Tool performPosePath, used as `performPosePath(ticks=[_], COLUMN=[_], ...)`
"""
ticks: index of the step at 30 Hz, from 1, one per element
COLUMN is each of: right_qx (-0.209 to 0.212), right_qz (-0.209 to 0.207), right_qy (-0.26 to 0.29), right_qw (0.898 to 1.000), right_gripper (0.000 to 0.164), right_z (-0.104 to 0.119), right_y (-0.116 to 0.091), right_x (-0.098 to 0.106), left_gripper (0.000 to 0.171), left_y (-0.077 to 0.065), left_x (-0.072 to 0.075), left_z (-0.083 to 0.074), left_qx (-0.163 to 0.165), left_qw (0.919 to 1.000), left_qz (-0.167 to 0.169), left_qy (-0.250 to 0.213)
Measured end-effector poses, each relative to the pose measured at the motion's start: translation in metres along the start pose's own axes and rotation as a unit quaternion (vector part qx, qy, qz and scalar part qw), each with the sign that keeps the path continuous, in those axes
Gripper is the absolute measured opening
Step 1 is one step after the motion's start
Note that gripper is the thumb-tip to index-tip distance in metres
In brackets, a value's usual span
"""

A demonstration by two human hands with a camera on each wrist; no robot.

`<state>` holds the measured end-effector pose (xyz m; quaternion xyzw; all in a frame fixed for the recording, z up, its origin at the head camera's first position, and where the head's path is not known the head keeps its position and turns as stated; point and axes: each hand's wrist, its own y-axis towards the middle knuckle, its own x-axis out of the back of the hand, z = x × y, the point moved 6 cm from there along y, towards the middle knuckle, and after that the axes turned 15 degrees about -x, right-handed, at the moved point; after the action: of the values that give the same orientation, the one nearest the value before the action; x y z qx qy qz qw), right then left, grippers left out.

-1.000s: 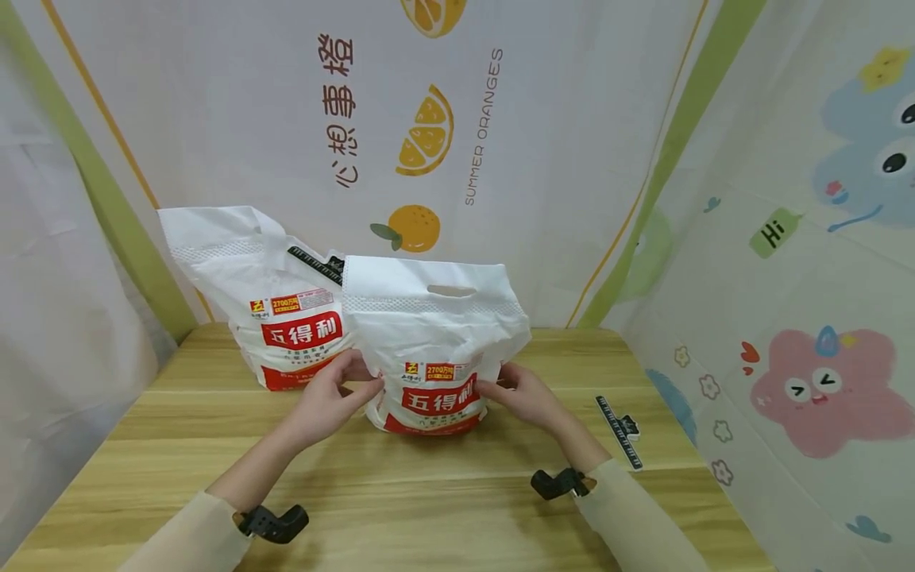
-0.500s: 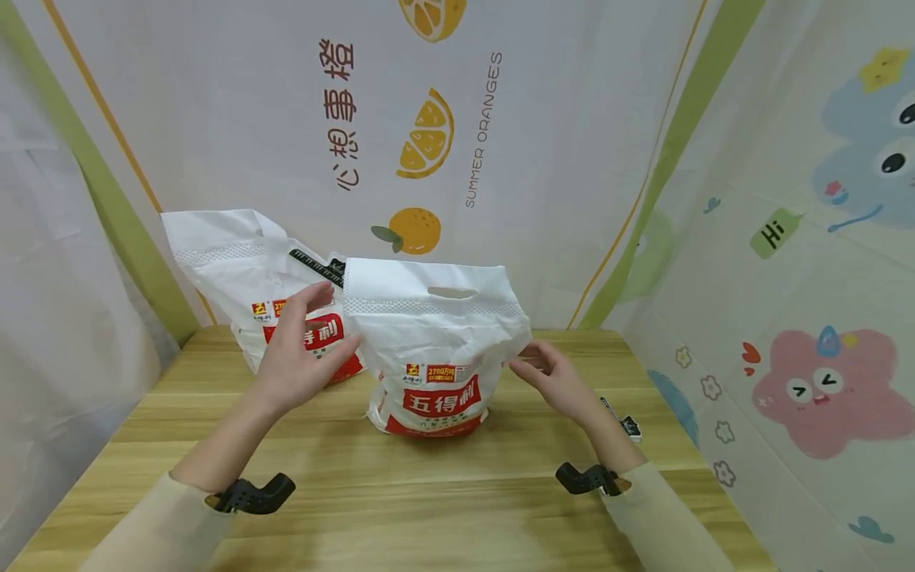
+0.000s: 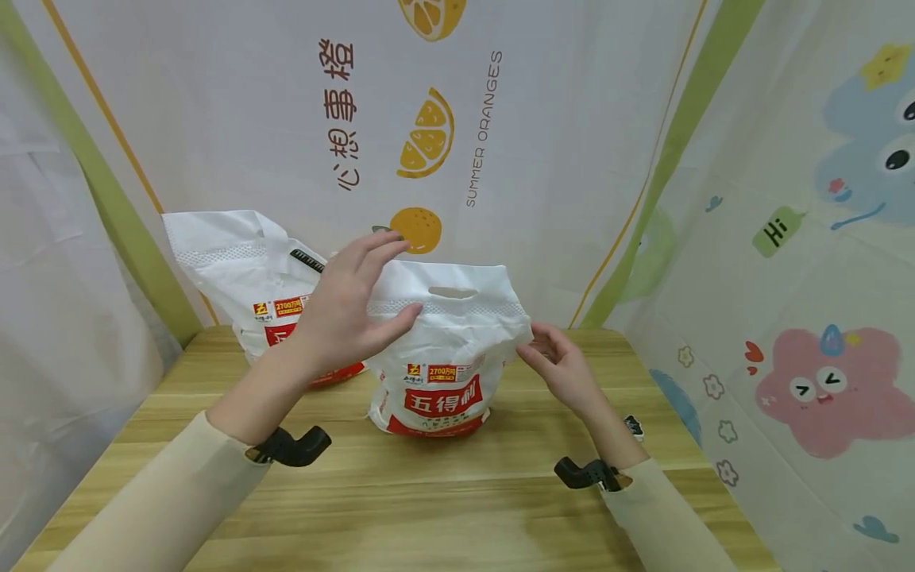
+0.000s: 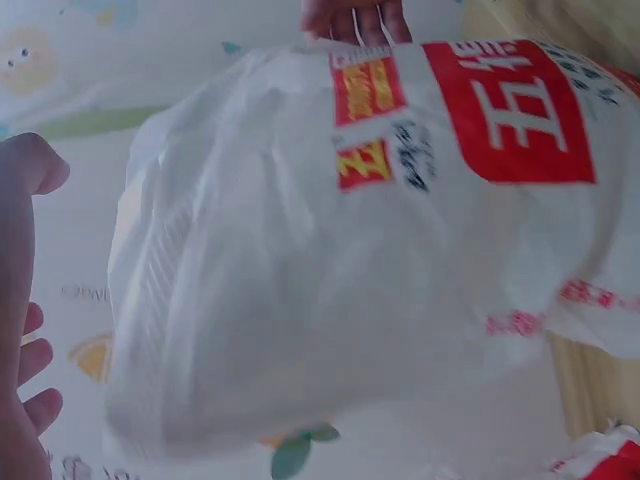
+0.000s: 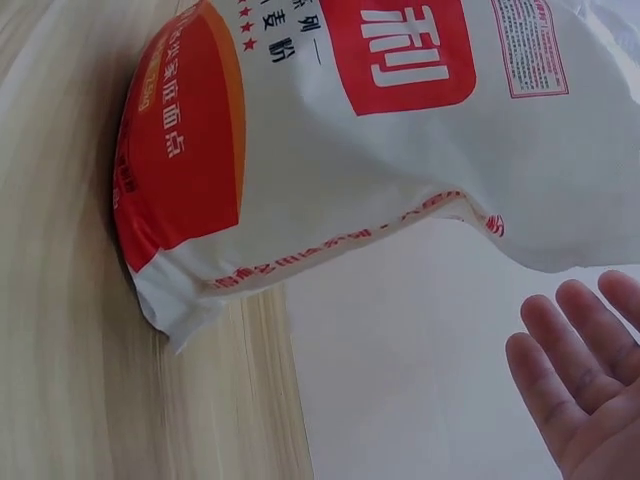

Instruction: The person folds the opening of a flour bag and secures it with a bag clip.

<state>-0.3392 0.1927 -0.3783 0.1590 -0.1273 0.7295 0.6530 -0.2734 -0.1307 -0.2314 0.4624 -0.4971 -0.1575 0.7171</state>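
A white and red flour bag (image 3: 443,397) stands upright on the table, its top band and slot handle facing forward. My left hand (image 3: 350,298) is raised with fingers spread, in front of the bag's upper left corner. In the left wrist view, a gap shows between the left hand (image 4: 25,320) and the bag. My right hand (image 3: 565,365) lies beside the bag's upper right edge, its fingertips partly hidden behind it. The right wrist view shows the right hand (image 5: 590,380) with extended fingers, close to the bag's upper side; contact is unclear.
A second flour bag (image 3: 243,278) leans behind on the left, partly covered by my left arm. A black strip-shaped thing (image 3: 307,260) rests against it. Another small black and white thing (image 3: 634,427) lies right of my right wrist. Printed curtains surround the wooden table (image 3: 429,508).
My left hand has left the front bag's lower left side and moved up, then right to its top corner. My right hand has shifted from its lower right side up to the upper right edge.
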Motion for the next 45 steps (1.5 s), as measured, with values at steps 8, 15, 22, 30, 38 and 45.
performPosePath(ticks=[8,15,22,30,38,45], right_qx=[0.007,0.016,0.014,0.027,0.009,0.014], right_qz=[0.003,0.005,0.002,-0.010,-0.033,-0.011], right_qy=[0.021,0.042,0.064,0.104,0.107,0.126], right_qw=[1.000,0.999,0.998,0.994,0.994,0.992], right_gripper=[0.048,0.044,0.043,0.037,0.037,0.041], right_z=[0.002,0.004,0.002,0.003,0.001,-0.001], right_y=[0.001,0.001,0.003,0.006,0.009,0.013], right_x=[-0.003,-0.005,-0.011,-0.017,-0.017,-0.025], left_gripper=[0.069,0.067,0.073,0.058,0.056,0.055], left_y=[0.044,0.064,0.069,0.068,0.069,0.068], left_x=[-0.031,-0.055,-0.072,-0.081,-0.080,-0.077], left_z=[-0.012,-0.009,-0.004,-0.008,-0.006,-0.007], left_qx=[-0.021,-0.002,0.000,-0.039,-0.031,-0.054], left_qw=[0.9962,0.9859,0.9645,0.9560,0.9623,0.9711], left_qz=[0.085,0.167,0.258,0.284,0.268,0.232], left_qy=[-0.002,0.013,0.054,0.061,0.030,0.005])
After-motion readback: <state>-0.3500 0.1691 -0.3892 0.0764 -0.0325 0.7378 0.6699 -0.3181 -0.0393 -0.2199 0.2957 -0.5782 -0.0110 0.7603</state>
